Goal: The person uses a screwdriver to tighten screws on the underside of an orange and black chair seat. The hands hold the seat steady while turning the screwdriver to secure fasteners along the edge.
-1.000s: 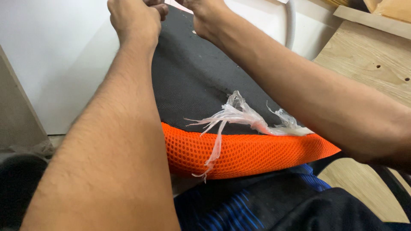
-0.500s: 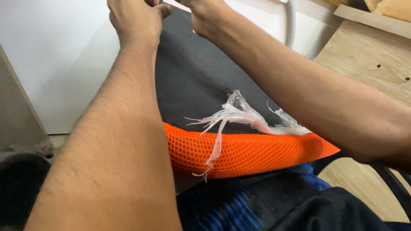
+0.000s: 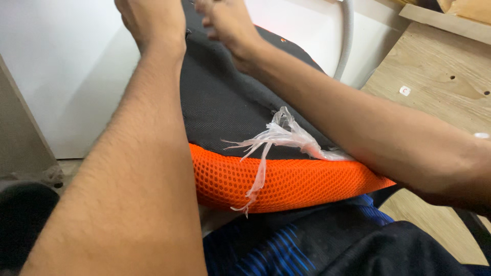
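Head view looks down along both forearms to a cushion (image 3: 240, 117) resting across the person's lap, black mesh on top and orange mesh along its near edge. Both hands work at the cushion's far end, right at the top edge of the picture. The left hand (image 3: 151, 20) is curled, knuckles toward the camera, and presses on or grips the black mesh; its fingertips are cut off by the frame, so whether it pinches anything cannot be told. The right hand (image 3: 225, 23) sits just beside it with fingers bent toward the same spot, and its grip is likewise out of sight.

A torn strip of clear plastic wrap (image 3: 279, 140) lies on the cushion near the right forearm, with one ragged tail hanging down over the orange edge. It is loose and neither hand touches it.

Beside the cushion, a grey corrugated hose (image 3: 348, 41) runs down the white wall, and a plywood panel (image 3: 434, 87) lies to the right. Dark shorts with blue stripes (image 3: 286, 250) show below the cushion.

By the look of it, the step in hand is fine work at the far rim of the cushion, probably picking at or pulling on something set in the mesh there. The next move would seem to call for a firm two-handed pinch while the lap steadies the cushion.
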